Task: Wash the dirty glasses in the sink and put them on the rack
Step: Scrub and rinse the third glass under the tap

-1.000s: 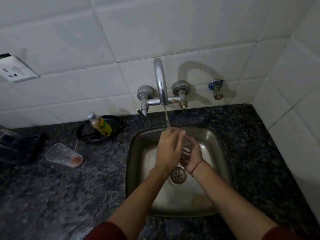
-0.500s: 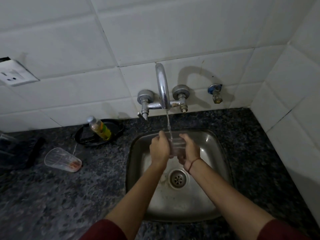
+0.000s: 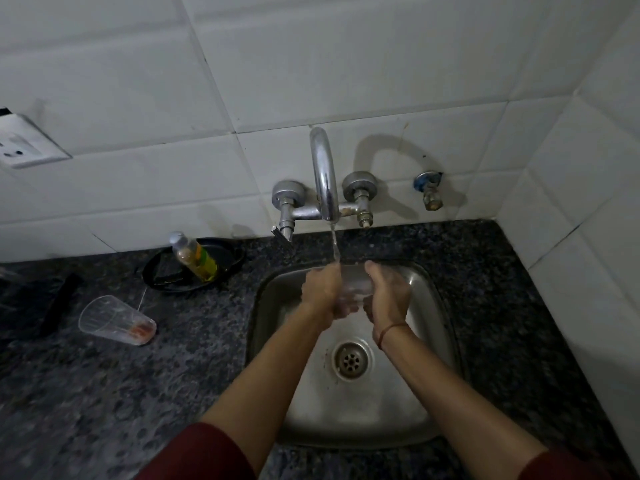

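Rinsing one glass (image 3: 353, 284) under the running tap (image 3: 323, 174).

Gripped from both sides by curled fingers (image 3: 341, 310): left hand (image 3: 322, 292) on its left wall, right hand (image 3: 389, 296) on its right, mouth seemingly up, just under the water stream (image 3: 335, 247), over the far part of the sink (image 3: 270, 299). Shifted from a second ago, when covered from above by the left hand; now opened to the stream, so judged past rubbing and into rinsing. Yet to be washed: a second glass (image 3: 116, 320), lying on its side with reddish dregs, well left on the bench (image 3: 104, 393), near a bottle (image 3: 194, 256). No rack made out in view.
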